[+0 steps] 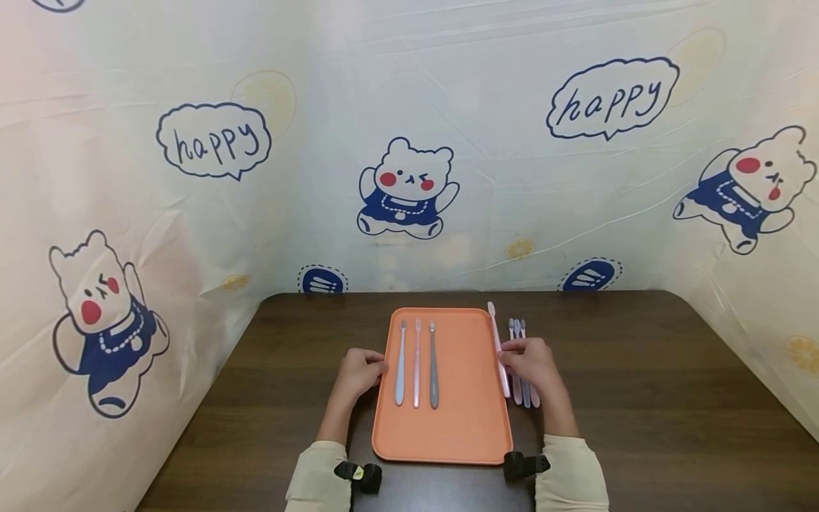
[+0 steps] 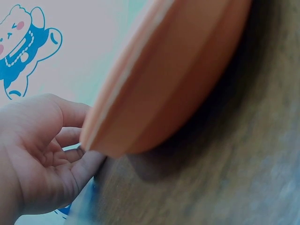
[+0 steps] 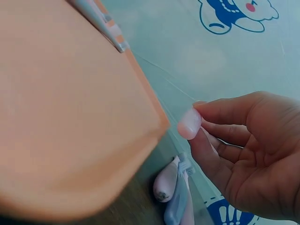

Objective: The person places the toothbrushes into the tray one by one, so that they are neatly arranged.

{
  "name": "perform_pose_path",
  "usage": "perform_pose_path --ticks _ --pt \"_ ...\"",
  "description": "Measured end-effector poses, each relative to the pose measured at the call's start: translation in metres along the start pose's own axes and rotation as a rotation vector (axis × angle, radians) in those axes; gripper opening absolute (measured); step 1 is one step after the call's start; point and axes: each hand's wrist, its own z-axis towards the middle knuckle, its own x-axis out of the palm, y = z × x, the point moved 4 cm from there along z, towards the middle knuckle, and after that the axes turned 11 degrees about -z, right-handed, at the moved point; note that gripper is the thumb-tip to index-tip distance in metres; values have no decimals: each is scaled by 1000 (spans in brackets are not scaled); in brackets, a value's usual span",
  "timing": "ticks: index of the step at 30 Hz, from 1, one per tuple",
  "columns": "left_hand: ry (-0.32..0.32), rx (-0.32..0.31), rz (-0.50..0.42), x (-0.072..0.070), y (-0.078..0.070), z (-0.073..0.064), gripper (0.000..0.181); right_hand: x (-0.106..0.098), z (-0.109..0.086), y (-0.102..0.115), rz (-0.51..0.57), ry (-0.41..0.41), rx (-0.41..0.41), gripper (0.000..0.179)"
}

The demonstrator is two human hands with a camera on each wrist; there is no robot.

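Note:
An orange tray (image 1: 473, 427) lies on the table with a blue toothbrush (image 1: 400, 370), a pink toothbrush (image 1: 417, 373) and a grey toothbrush (image 1: 434, 370) side by side on its left half. My left hand (image 1: 360, 371) pinches the tray's left rim between thumb and fingers, as the left wrist view shows. My right hand (image 1: 532, 361) pinches another pink toothbrush (image 1: 504, 380) by its handle, over the tray's right edge. Just under and beside that hand, several more toothbrushes (image 1: 526, 395) lie bunched on the table, partly hidden by it.
The dark wooden table (image 1: 652, 384) reaches out on both sides of the tray. Behind it hangs a pale curtain (image 1: 499, 185) printed with bears and lettering. Black wrist straps (image 1: 366, 478) sit over both sleeves near the tray's front corners.

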Motion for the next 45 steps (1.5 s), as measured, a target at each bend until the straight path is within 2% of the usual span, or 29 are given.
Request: perform_pose_path --ticks 13,21,30,45 --pt "5 -3 -14 1 -1 -1 24 7 1 7 59 12 -32 26" --pt "0 -1 -5 1 -1 0 24 11 0 12 37 4 -32 27" --pt "7 -10 0 0 0 -1 24 16 0 16 -19 -8 -83 25" --pt "-1 -9 -2 0 -2 -1 25 23 -3 22 9 7 -75 23"
